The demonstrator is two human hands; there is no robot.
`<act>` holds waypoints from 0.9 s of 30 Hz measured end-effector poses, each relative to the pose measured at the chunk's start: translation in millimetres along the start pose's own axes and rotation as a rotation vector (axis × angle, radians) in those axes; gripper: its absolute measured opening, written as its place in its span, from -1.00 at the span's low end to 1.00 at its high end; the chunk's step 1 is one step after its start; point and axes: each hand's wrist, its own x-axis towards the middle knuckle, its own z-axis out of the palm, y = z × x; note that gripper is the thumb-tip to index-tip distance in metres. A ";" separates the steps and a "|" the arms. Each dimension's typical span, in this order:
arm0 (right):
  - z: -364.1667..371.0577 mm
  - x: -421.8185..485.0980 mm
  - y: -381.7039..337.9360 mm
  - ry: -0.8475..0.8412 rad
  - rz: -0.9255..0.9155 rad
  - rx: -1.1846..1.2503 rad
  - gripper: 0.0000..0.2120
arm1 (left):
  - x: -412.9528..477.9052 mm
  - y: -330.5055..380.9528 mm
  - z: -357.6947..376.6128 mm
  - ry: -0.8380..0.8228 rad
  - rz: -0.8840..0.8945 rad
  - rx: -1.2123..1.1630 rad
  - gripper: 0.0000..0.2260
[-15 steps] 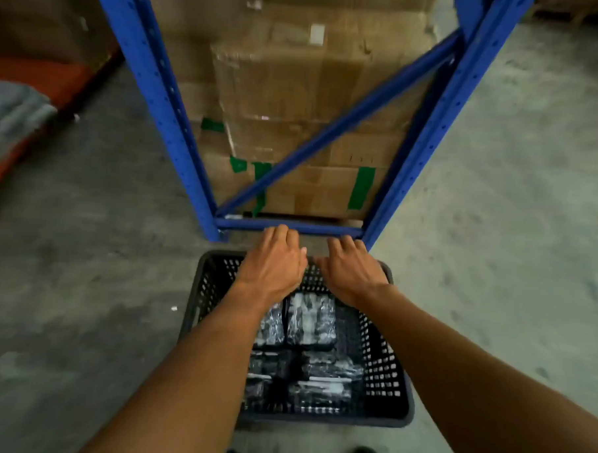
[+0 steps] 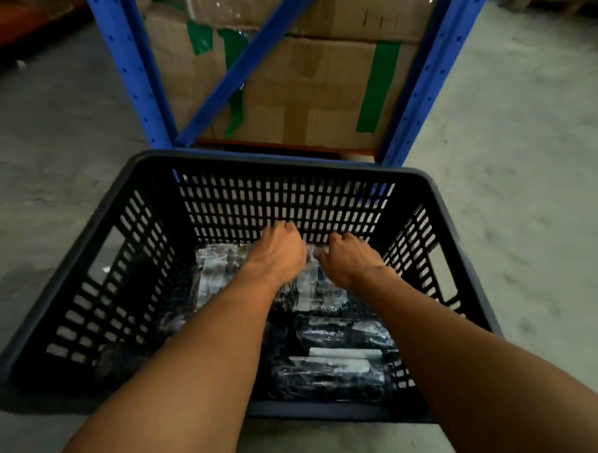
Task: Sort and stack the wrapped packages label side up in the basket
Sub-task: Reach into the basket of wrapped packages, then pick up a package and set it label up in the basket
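Both hands, left hand and right hand, fingers curled onto wrapped packages at the basket far wall

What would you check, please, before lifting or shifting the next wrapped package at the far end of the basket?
1. Both hands inside the basket: ok; left hand and right hand are down at the far wall.
2. Firm hold on the far packages: cannot tell; fingers are curled out of sight.
3. Near packages label side up: ok; white strips show on top.
4. Far packages label side up: cannot tell; glare and hands hide them.
5. Free room in the basket's left part: ok.
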 end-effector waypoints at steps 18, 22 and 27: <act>55.3 45.2 28.7 -0.384 0.341 0.434 -0.10 | 36.0 9.0 70.6 -0.209 -0.430 -0.058 -0.81; 48.8 44.9 28.3 -0.380 0.397 0.555 -0.26 | 38.7 5.0 58.5 -0.259 -0.531 -0.190 -0.48; 10.7 28.7 41.6 -0.443 0.396 0.659 -0.38 | 39.5 -1.4 36.0 -0.461 -0.552 -0.618 -0.35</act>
